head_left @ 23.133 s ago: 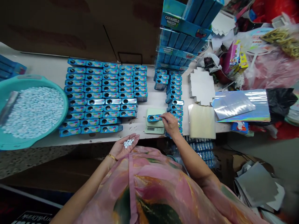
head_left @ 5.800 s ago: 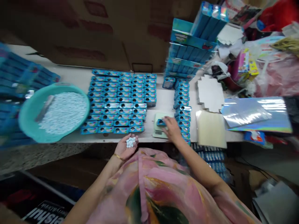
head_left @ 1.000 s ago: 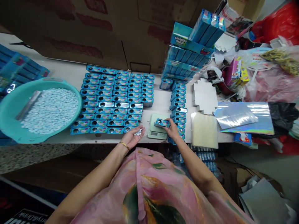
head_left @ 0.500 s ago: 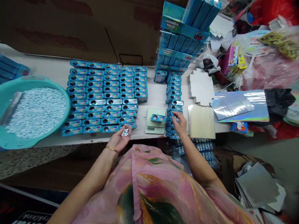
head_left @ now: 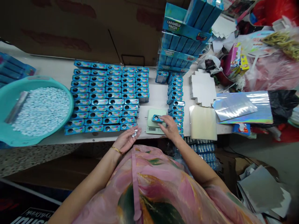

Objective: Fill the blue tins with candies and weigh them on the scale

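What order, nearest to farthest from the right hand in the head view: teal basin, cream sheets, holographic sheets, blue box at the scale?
1. Blue box, over the scale, right at the right hand.
2. Cream sheets, right of the hand.
3. Holographic sheets, farther right.
4. Teal basin, far left.

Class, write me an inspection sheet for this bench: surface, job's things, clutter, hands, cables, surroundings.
Surface: white tabletop, dark spots near its front edge.
Job's things: blue box on a pale green scale; rows of blue boxes; teal basin of white pieces with a scoop.
Clutter: pink plastic bag and silver sheets at the right.
Left hand: loosely cupped, holding a few loose pieces.
Right hand: fingertips at the box's right end; grip unclear.
Cables: thin dark cord low at the right; ends untraceable.
Surroundings: large brown carton behind; stacked display boxes toward the back.
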